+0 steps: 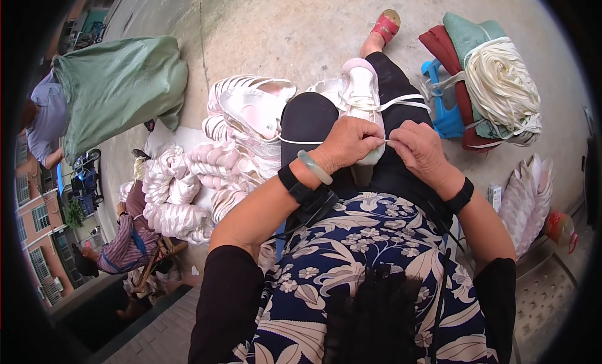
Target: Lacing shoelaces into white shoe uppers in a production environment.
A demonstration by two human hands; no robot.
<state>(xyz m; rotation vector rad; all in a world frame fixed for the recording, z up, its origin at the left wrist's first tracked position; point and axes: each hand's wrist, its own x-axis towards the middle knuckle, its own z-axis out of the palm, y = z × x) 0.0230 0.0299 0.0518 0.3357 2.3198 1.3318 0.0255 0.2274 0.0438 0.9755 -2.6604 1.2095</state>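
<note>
A white sneaker [360, 91] with a pale pink toe lies across my lap, its toe pointing away from me. At its near end my left hand [351, 141] is closed, thumb and fingers pinching a thin white shoelace. Close beside it, my right hand [420, 149] pinches the lace too, and a short piece shows between the fingertips. A loop of white shoelace [404, 100] runs off the sneaker to the right over my dark trouser leg. Another strand crosses my left knee. Part of the sneaker's heel is hidden behind my hands.
Stacked white and pink shoe uppers [251, 113] and bundles of them [179, 219] lie at left. On the right, a hank of white laces [501, 85] rests on folded cloth over a blue stool [446, 113]. A bottle [558, 227] stands lower right. One person carries a green sack [125, 88]; another sits lower left.
</note>
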